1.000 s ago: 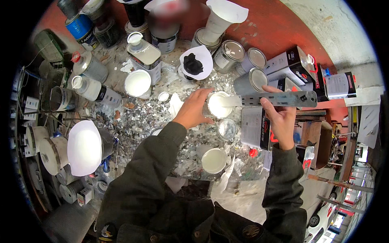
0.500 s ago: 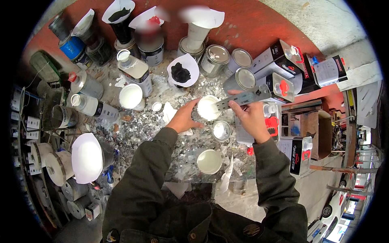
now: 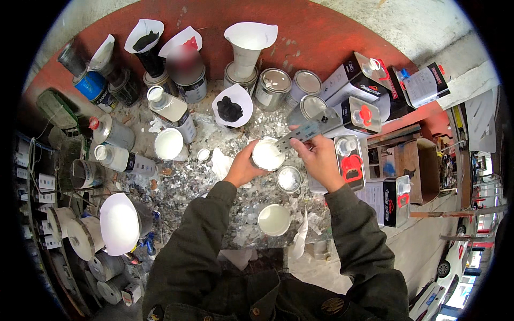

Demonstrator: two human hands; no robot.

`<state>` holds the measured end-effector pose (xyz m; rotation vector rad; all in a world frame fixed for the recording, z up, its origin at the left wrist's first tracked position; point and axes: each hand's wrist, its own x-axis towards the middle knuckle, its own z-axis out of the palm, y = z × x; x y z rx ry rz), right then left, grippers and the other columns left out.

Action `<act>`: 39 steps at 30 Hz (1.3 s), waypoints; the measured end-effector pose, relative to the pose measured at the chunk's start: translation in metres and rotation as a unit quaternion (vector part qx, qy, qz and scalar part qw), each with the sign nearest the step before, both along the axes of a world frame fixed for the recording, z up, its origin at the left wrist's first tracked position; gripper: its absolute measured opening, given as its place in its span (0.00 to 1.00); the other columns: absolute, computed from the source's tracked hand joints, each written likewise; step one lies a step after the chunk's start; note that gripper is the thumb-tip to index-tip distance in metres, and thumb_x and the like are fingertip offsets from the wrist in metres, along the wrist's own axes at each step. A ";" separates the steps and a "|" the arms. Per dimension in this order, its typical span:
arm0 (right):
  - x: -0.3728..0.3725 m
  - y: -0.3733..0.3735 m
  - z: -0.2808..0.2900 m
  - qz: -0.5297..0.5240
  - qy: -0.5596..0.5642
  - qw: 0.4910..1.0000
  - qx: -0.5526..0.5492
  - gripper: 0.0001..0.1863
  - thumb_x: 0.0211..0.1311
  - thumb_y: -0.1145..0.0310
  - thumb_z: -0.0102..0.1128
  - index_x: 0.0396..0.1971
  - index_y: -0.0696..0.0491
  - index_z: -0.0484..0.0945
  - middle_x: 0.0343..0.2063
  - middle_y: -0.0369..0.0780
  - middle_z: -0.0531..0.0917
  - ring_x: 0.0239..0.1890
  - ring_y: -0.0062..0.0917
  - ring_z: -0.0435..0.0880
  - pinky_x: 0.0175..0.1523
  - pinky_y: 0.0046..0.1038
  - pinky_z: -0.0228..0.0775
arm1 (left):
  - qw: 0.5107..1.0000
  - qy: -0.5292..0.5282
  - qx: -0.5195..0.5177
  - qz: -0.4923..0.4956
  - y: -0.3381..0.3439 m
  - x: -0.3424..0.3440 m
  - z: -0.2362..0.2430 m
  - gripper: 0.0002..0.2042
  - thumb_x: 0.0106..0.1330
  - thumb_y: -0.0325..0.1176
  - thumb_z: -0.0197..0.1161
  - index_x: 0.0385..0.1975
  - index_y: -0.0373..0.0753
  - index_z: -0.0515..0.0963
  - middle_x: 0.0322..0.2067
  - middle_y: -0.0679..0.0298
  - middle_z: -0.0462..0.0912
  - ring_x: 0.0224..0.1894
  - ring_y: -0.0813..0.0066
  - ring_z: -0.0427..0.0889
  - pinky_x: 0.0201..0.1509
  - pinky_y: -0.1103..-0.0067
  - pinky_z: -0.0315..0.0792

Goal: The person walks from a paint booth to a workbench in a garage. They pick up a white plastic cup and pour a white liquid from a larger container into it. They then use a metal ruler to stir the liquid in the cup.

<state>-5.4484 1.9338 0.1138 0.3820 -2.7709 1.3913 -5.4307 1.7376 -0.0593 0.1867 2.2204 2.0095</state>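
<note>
My left hand is wrapped round the left side of a cup of white paint. Between the thumb and fingers of my right hand is a flat metal stirring ruler with holes along it. It slants down to the left, its lower end in the cup's white paint. Just below the cup is a small round tin with whitish contents. Nearer to me stands another cup of pale liquid.
Paint cans and paper-topped containers line the red wall. Rectangular metal cans crowd the right, close to my right hand. Bottles and a white-filled cup stand left. Paint spatters cover the tabletop.
My left hand has closed round the cup; before, its fingers were spread beside it. The ruler stays in my right hand, its end still in the paint. The whole view has shifted slightly.
</note>
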 end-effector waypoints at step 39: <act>0.193 -0.015 0.110 0.060 0.059 0.981 -0.172 0.14 0.67 0.74 0.61 0.51 0.58 0.81 0.33 0.37 0.86 0.34 0.15 0.80 0.40 0.24 0.75 | 0.987 0.063 -0.106 -0.102 -0.052 0.153 0.185 0.40 0.43 0.29 0.77 0.62 0.37 0.69 0.52 0.61 0.81 0.55 0.74 0.78 0.62 0.74 0.70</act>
